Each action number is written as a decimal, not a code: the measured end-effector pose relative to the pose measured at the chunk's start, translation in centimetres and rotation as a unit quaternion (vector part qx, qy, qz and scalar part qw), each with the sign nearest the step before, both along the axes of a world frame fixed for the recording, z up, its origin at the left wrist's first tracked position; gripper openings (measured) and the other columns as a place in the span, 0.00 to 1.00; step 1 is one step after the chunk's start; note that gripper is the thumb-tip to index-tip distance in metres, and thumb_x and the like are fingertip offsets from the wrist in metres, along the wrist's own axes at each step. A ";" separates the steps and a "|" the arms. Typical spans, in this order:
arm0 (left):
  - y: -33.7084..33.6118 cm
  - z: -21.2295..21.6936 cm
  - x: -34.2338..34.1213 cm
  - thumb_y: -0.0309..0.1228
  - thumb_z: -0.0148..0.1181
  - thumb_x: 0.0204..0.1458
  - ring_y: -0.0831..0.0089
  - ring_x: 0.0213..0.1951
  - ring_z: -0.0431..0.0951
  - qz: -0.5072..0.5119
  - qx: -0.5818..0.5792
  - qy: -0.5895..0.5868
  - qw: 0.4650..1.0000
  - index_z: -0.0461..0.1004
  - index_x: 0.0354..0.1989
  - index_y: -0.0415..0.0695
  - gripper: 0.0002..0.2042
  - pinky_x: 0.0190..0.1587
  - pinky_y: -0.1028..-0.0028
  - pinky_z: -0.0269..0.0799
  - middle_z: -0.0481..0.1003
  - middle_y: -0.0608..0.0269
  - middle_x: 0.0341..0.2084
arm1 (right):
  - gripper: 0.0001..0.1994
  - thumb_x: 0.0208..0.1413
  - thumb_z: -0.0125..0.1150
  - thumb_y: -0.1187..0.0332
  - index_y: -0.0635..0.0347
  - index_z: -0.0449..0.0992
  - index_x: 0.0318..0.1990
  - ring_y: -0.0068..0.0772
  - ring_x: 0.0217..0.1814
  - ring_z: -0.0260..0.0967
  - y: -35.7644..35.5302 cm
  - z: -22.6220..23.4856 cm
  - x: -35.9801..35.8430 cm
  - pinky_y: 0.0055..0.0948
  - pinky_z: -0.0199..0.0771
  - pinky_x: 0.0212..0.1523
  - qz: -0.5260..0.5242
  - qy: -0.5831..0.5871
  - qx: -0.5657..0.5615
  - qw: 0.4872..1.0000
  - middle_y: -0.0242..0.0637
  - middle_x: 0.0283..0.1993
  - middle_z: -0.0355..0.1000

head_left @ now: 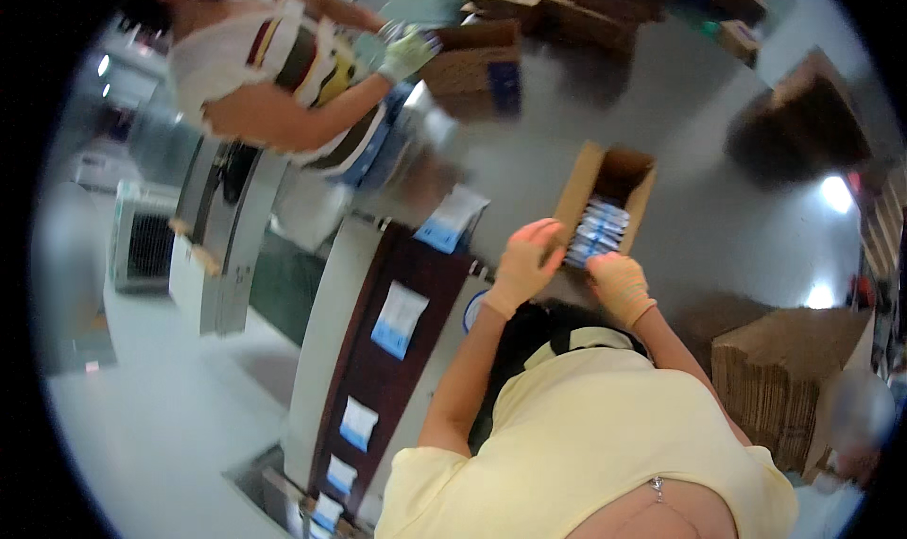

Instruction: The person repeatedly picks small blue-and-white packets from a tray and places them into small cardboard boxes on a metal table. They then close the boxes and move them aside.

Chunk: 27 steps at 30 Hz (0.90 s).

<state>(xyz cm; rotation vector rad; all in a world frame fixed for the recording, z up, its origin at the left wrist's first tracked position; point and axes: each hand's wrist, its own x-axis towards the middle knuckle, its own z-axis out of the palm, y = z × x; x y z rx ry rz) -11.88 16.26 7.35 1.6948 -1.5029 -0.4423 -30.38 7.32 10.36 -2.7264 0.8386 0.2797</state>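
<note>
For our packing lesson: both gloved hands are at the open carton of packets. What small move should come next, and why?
Probably press the packets level: the yellow-shirted person's gloved hands rest on the stack, which fills only the carton's near end.

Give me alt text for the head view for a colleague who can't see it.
A person in a yellow shirt, seen from above, reaches both gloved hands into an open cardboard box of blue-and-white packets. Beside them a dark belt carries white-and-blue pouches, and another person in a striped top handles a carton farther off.
</note>
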 end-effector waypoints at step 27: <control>31.8 1.4 18.5 0.32 0.66 0.46 0.77 0.36 0.72 0.370 0.166 0.216 0.888 0.73 0.43 0.35 0.17 0.40 0.74 0.68 0.75 0.65 0.36 | 0.06 0.46 0.61 0.66 0.55 0.73 0.31 0.40 0.37 0.71 -0.2 -0.3 -0.5 0.40 0.74 0.36 0.025 -0.010 -0.008 1.000 0.35 0.30 0.72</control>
